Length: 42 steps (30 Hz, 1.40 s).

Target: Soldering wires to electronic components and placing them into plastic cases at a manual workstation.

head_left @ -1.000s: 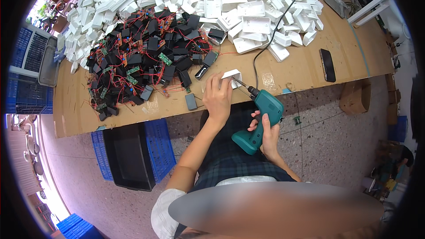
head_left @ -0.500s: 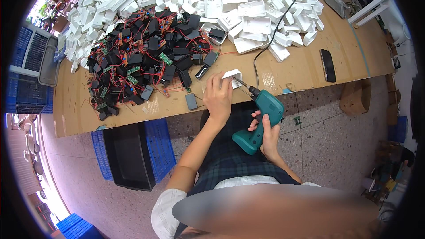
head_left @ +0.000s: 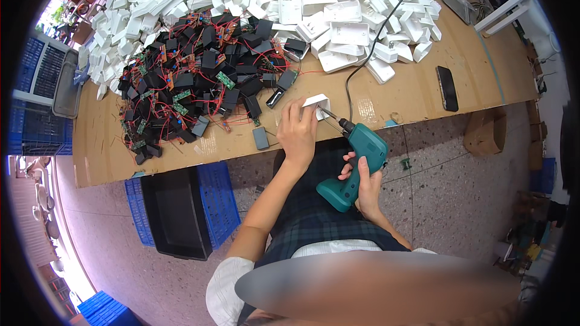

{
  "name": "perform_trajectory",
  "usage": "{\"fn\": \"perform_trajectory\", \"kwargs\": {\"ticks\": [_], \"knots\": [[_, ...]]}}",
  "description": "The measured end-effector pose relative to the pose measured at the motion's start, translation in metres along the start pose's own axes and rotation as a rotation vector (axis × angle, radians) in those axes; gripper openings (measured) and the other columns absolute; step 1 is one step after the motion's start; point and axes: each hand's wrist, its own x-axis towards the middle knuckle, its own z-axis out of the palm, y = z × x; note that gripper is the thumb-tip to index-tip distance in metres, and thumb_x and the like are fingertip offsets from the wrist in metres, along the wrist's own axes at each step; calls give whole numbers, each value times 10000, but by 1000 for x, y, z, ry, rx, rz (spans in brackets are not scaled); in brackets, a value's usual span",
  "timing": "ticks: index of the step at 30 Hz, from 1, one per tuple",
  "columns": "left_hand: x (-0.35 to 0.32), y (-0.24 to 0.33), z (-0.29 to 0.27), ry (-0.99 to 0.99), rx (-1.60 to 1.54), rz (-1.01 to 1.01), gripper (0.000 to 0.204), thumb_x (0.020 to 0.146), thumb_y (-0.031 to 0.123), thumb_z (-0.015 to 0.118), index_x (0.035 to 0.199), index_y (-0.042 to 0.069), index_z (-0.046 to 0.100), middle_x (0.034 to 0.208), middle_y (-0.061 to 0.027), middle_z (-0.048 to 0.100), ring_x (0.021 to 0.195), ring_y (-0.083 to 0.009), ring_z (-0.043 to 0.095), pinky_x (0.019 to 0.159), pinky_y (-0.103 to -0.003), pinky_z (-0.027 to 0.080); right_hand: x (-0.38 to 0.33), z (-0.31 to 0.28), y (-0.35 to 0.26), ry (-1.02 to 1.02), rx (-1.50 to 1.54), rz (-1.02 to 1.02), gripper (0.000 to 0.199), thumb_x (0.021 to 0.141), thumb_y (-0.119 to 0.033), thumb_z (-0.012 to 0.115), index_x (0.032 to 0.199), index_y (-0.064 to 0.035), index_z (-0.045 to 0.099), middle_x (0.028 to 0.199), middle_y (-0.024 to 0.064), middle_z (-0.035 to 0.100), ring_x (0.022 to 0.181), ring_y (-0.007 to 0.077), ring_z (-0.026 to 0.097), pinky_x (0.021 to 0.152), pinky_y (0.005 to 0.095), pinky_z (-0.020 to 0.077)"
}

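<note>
My left hand (head_left: 296,130) is closed on a small white plastic case (head_left: 314,101) at the table's near edge. In my right hand (head_left: 366,184) is a teal cordless screwdriver (head_left: 367,146), its handle wrapped by my fingers. The long bit (head_left: 327,111) points up and left, its tip reaching into the open side of the case. Whatever the tip touches inside is too small to make out. Left of my left hand lies a grey-black block (head_left: 261,138). A black box with a bright metal strip (head_left: 275,98) lies just beyond it.
Black boxes with red wires and green circuit boards form a heap (head_left: 205,78) on the left. Behind it spreads a big pile of white cases (head_left: 350,33). A black cable (head_left: 348,81) runs near the bit. A phone (head_left: 447,89) lies right; a black tray (head_left: 175,217) stands below the table.
</note>
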Motion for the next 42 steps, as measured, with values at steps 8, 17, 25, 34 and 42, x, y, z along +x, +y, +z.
{"fn": "perform_trajectory", "kwargs": {"ticks": [8,17,25,34,42], "knots": [[1,0,0,3,0,8,222,814,95,749,1032,89,709,1185,-37,639,1138,-270,609,840,-392,552,1,0,-2,15,-23,2,388,1065,-302,518,1175,62,596,1080,151,659,778,134,630,655,286,577],[0,0,-1,3,-5,7,211,809,95,753,1015,83,708,1183,-37,644,1135,-272,611,842,-390,551,-2,-2,0,-2,-34,4,389,1064,-301,520,1197,59,583,1099,157,653,783,138,631,656,286,579],[2,0,1,7,-4,8,205,808,89,752,1008,81,711,1182,-39,646,1137,-273,611,850,-392,550,-3,-17,-13,-24,-50,-118,377,1064,-262,497,1244,65,542,1126,164,647,786,150,634,654,284,567],[6,2,0,104,30,34,131,764,61,766,869,113,708,1087,-11,660,1043,-245,636,731,-374,562,56,-41,-42,117,-289,-563,451,1053,-279,500,1318,86,515,1218,162,640,834,184,675,747,312,571],[1,2,-2,-1,7,-17,172,802,88,762,968,90,718,1170,-43,642,1154,-271,604,829,-394,560,122,-62,-47,132,-316,-766,446,1042,-257,524,1348,68,513,1270,163,625,890,195,682,785,342,585]]}}
